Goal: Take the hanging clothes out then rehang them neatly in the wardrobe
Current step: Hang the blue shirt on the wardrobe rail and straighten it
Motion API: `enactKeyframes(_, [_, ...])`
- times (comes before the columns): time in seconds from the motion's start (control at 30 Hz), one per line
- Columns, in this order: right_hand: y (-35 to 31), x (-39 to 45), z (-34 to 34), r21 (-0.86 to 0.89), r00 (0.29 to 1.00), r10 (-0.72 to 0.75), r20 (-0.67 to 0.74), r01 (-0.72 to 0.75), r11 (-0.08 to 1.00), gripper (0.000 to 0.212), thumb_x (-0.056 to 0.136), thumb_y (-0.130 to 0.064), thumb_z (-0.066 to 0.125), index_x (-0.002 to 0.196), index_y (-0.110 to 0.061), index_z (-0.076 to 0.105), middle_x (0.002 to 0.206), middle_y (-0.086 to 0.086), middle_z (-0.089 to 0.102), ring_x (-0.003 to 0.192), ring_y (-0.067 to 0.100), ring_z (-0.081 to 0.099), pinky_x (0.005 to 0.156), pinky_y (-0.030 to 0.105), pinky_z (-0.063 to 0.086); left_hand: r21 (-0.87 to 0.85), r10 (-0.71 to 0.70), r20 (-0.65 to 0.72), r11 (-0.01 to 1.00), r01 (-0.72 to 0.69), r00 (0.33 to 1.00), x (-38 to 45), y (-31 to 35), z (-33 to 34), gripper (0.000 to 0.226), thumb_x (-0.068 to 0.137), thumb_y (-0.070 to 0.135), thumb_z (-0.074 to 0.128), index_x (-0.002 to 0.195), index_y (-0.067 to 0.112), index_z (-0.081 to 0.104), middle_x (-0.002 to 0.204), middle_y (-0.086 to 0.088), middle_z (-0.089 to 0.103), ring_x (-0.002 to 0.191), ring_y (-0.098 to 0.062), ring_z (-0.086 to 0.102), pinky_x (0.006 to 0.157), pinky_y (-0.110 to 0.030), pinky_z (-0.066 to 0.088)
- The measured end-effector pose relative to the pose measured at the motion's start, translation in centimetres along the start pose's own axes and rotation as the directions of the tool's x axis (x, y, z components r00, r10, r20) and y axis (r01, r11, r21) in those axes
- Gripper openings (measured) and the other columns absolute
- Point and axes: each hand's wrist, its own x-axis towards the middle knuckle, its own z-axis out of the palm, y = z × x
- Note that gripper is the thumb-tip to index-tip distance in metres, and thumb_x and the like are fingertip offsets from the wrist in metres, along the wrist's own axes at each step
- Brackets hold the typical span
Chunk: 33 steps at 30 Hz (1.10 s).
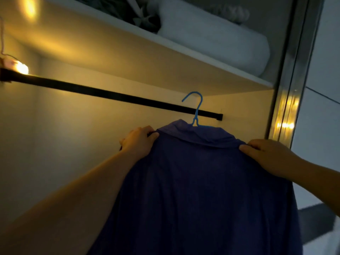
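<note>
A dark blue collared shirt [198, 181] hangs on a light blue plastic hanger [196, 111], held up in front of the black wardrobe rail [103, 93]. The hanger's hook stands above the rail near its right end; whether it sits on the rail I cannot tell. My left hand [138, 142] pinches the shirt's left shoulder. My right hand [266, 153] grips the right shoulder. The rest of the rail is bare.
A white shelf [165, 57] spans above the rail and carries a rolled white blanket [220, 37] and dark folded items. A small warm lamp [21, 68] glows at the rail's left end. The wardrobe's metal door frame [290, 80] stands at the right.
</note>
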Motion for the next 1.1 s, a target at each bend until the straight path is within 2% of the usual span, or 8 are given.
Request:
enactKeyframes(0.1, [0.2, 2.6, 1.3, -0.021, 1.0, 0.022, -0.001, -0.022, 1.0, 0.032, 0.096, -0.04, 0.036, 0.073, -0.026, 0.053, 0.075, -0.005, 0.056, 0.068, 0.004, 0.049, 0.057, 0.016, 0.031, -0.071, -0.002, 0.012, 0.997, 0.003, 1.0, 3.3, -0.9, 2.1, 0.028, 0.094, 0.046, 0.039, 0.109, 0.032, 0.058, 0.117, -0.001, 0.061, 0.111, -0.028, 0.053, 0.096, -0.052, 0.039])
enactKeyframes(0.23, [0.6, 6.2, 3.3, -0.071, 0.997, 0.074, -0.008, -0.074, 0.995, 0.036, 0.096, -0.041, 0.036, 0.085, -0.018, 0.06, 0.081, 0.0, 0.059, 0.07, 0.005, 0.05, 0.059, 0.015, 0.033, -0.171, 0.01, 0.063, 0.985, 0.001, 0.998, 7.4, -2.3, 4.9, 0.025, 0.092, 0.045, 0.043, 0.103, 0.03, 0.06, 0.113, -0.004, 0.063, 0.104, -0.03, 0.057, 0.094, -0.054, 0.043])
enactKeyframes(0.43, [1.4, 10.0, 5.0, -0.086, 0.99, 0.132, -0.051, -0.136, 0.987, 0.039, 0.095, -0.04, 0.038, 0.088, -0.011, 0.063, 0.077, -0.002, 0.057, 0.067, 0.004, 0.049, 0.057, 0.014, 0.032, -0.193, 0.043, 0.11, 0.981, -0.022, 0.993, 11.9, -3.0, 8.0, 0.028, 0.093, 0.043, 0.044, 0.109, 0.026, 0.06, 0.114, -0.007, 0.064, 0.105, -0.032, 0.058, 0.095, -0.052, 0.044])
enactKeyframes(0.7, [2.6, 13.8, 5.0, -0.126, 0.979, 0.177, -0.102, -0.189, 0.974, 0.042, 0.095, -0.042, 0.037, 0.099, -0.011, 0.065, 0.093, 0.007, 0.063, 0.069, 0.006, 0.048, 0.058, 0.013, 0.032, -0.223, 0.067, 0.106, 0.974, -0.042, 0.992, 16.0, -1.9, 10.3, 0.029, 0.094, 0.042, 0.044, 0.11, 0.025, 0.06, 0.117, -0.008, 0.063, 0.108, -0.033, 0.057, 0.096, -0.051, 0.043])
enactKeyframes(0.8, [3.5, 14.7, 5.3, -0.122, 0.977, 0.178, -0.117, -0.192, 0.974, 0.043, 0.095, -0.043, 0.037, 0.101, -0.01, 0.065, 0.099, 0.009, 0.065, 0.074, 0.012, 0.051, 0.061, 0.02, 0.036, -0.235, 0.089, 0.103, 0.97, -0.063, 0.991, 17.1, -1.5, 11.1, 0.03, 0.094, 0.041, 0.044, 0.111, 0.021, 0.06, 0.116, -0.011, 0.063, 0.107, -0.035, 0.057, 0.095, -0.05, 0.045])
enactKeyframes(0.97, [5.2, 16.3, 6.3, -0.126, 0.98, 0.167, -0.105, -0.18, 0.976, 0.041, 0.095, -0.043, 0.037, 0.096, -0.012, 0.064, 0.091, 0.005, 0.062, 0.071, 0.008, 0.049, 0.061, 0.013, 0.034, -0.224, 0.099, 0.099, 0.972, -0.075, 0.99, 18.3, -1.1, 12.9, 0.031, 0.095, 0.038, 0.044, 0.112, 0.017, 0.06, 0.115, -0.013, 0.062, 0.105, -0.036, 0.057, 0.092, -0.049, 0.047])
enactKeyframes(1.1, [6.6, 17.7, 6.9, -0.122, 0.983, 0.152, -0.106, -0.165, 0.979, 0.039, 0.095, -0.043, 0.036, 0.086, -0.015, 0.061, 0.08, 0.001, 0.057, 0.067, 0.006, 0.047, 0.059, 0.013, 0.032, -0.207, 0.109, 0.078, 0.974, -0.091, 0.991, 19.5, -0.7, 14.6, 0.031, 0.095, 0.038, 0.044, 0.11, 0.016, 0.06, 0.115, -0.014, 0.063, 0.105, -0.036, 0.057, 0.091, -0.048, 0.048])
